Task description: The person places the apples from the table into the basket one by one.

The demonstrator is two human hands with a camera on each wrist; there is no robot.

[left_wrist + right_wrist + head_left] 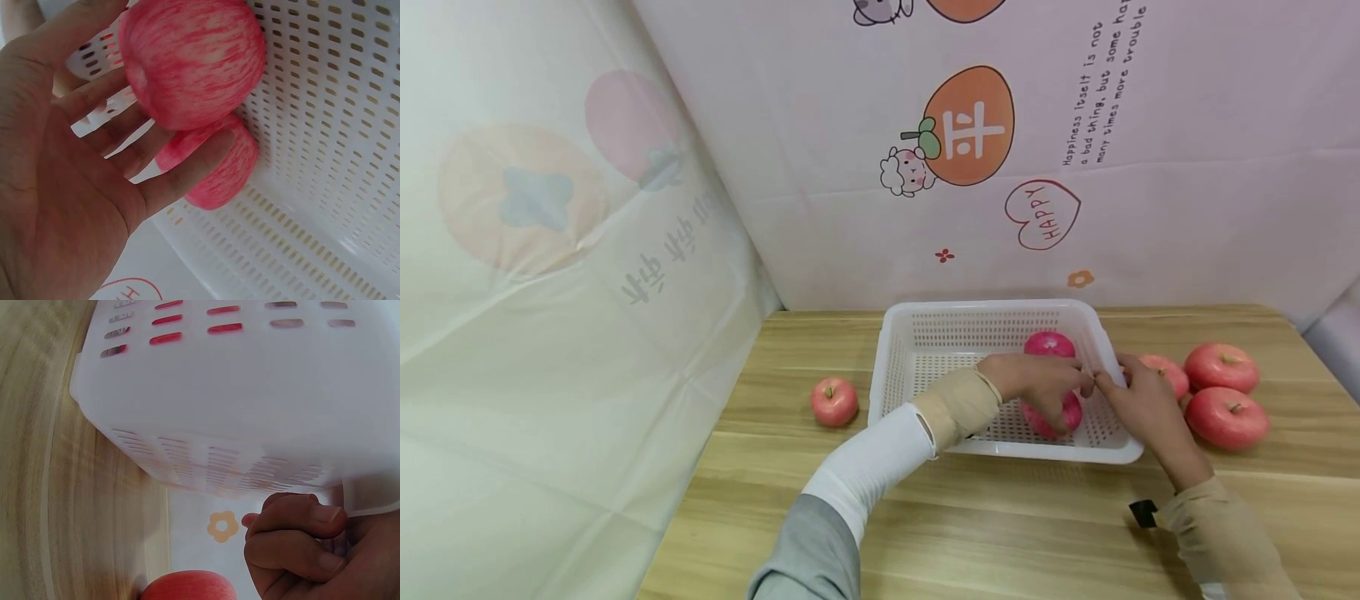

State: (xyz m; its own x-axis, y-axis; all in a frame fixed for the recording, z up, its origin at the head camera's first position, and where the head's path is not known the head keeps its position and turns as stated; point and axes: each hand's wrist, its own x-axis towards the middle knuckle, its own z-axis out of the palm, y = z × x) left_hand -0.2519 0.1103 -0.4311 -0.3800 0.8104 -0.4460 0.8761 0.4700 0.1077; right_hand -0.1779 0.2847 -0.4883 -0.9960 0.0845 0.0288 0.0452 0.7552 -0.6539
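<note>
A white perforated plastic basket stands on the table with two red apples, a far one and a near one, at its right end. My left hand reaches over the basket to these apples. In the left wrist view its fingers are spread, loosely bent beside the upper apple and in front of the lower apple. My right hand grips the basket's right rim, thumb toward the inside. Its curled fingers show outside the wall in the right wrist view.
Right of the basket lie three apples: one partly behind my right hand, one farther back and one nearer. A single apple sits left of the basket. A printed cloth hangs behind the wooden table.
</note>
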